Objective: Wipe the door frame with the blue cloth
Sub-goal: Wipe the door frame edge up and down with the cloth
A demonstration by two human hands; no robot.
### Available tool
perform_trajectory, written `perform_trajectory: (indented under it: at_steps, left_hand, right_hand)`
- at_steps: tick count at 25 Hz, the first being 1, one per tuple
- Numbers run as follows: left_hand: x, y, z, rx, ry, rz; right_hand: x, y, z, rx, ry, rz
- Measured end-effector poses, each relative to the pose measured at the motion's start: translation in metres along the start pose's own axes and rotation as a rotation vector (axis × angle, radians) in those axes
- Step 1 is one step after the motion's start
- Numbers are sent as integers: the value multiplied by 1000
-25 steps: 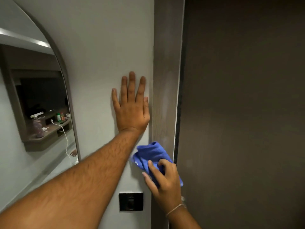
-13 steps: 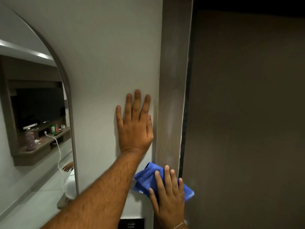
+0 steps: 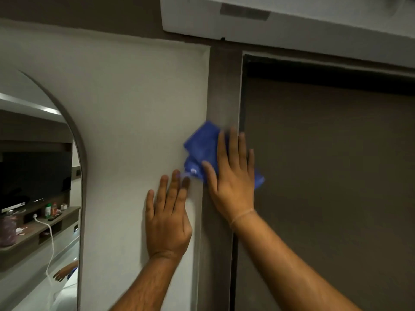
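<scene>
A grey-brown vertical door frame (image 3: 224, 86) runs up the middle between the white wall and the dark door. My right hand (image 3: 231, 178) presses the crumpled blue cloth (image 3: 202, 149) flat against the frame at mid height, fingers spread over it. The cloth sticks out to the upper left of the hand and a corner shows at its right. My left hand (image 3: 167, 217) lies flat and empty on the white wall just left of the frame, fingertips close below the cloth.
A dark brown door (image 3: 325, 176) fills the right side. An arched mirror (image 3: 33, 198) hangs on the white wall (image 3: 134, 108) at left. A white box-shaped unit (image 3: 269, 21) juts out above the frame's top.
My right hand has slid the blue cloth up the frame, from below my left hand to above it. The view has tilted upward, showing the frame's top. The left hand stays on the wall.
</scene>
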State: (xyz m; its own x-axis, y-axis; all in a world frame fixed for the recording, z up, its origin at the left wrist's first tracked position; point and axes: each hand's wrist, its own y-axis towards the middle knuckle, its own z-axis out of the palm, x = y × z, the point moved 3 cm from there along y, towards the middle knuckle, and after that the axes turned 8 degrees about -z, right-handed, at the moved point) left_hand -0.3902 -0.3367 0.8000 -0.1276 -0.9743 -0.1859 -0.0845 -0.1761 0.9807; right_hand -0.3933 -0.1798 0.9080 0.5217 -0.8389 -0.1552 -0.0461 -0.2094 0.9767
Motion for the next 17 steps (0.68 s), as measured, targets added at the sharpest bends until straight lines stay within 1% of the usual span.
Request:
perform_trajectory:
  at_steps: [1, 3, 5, 6, 8, 11, 14, 17]
  left_hand:
    - [0, 0, -1, 8, 13, 0]
    - [-1, 0, -2, 23, 26, 3]
    - [-2, -1, -3, 32, 26, 6]
    - [-3, -1, -4, 32, 27, 7]
    - [-2, -2, -2, 37, 29, 5]
    - [-1, -3, 0, 35, 22, 3]
    - [-3, -4, -3, 37, 17, 0]
    - [-6, 0, -7, 45, 21, -10]
  right_hand:
    - [-5, 36, -6, -18, 15, -11]
    - [-15, 102, -20, -123, 29, -34]
    - [-21, 149, -33, -249, 28, -122]
    - [-25, 165, -36, -263, 23, -169]
    - [-32, 185, -37, -204, 22, -230]
    - [-31, 190, -36, -133, -36, -246]
    - [-28, 168, -33, -23, -132, -265]
    - [-24, 122, -27, 44, -137, -265]
